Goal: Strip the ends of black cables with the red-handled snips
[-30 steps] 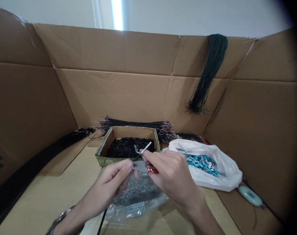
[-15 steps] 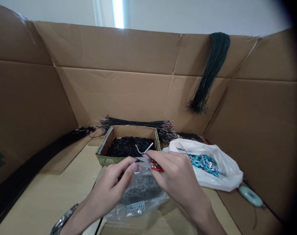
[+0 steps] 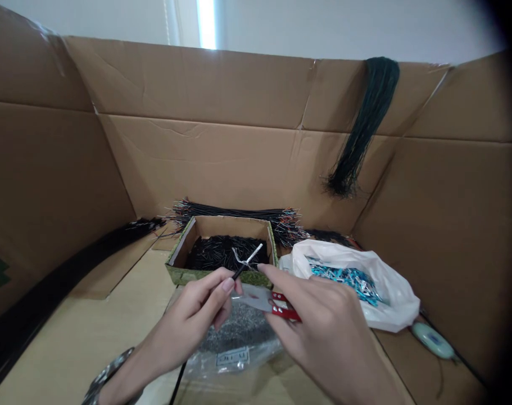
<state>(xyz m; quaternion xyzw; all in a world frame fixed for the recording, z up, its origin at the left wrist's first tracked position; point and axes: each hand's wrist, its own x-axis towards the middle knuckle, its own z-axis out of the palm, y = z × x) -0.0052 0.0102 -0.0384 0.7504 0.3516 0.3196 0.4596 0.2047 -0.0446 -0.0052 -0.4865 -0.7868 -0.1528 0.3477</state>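
Black cable point(image 3: 239, 272): just below the centre of the frame, tilted up to the right, its far end stripped into white strands point(image 3: 254, 254) that fork in front of the open box.
Left hand point(image 3: 203, 301): lower centre, pinching the cable between thumb and fingers; a patterned band point(image 3: 109, 371) circles the wrist.
Right hand point(image 3: 323, 312): lower right of centre, grasping red-handled snips point(image 3: 286, 313) between thumb and fingers.
Snip blades point(image 3: 258, 298): pointing left, their tips at the left fingers; whether they touch them cannot be told.
Green-sided box point(image 3: 184, 276): centre, behind the hands, holding many short black pieces point(image 3: 213, 252).
Cable bundle point(image 3: 234, 213): lying behind the box, bare coloured ends at both sides.
Clear bag point(image 3: 234, 360): lower centre, beneath the hands, dark grey contents inside, a printed label near its bottom.
White bag point(image 3: 393, 312): right of centre, open, with blue and silver bits point(image 3: 344, 278).
Dark green strands point(image 3: 374, 112): upper right, draped over the cardboard wall point(image 3: 196, 152).
Long black bundle point(image 3: 70, 275): sweeping down the left side.
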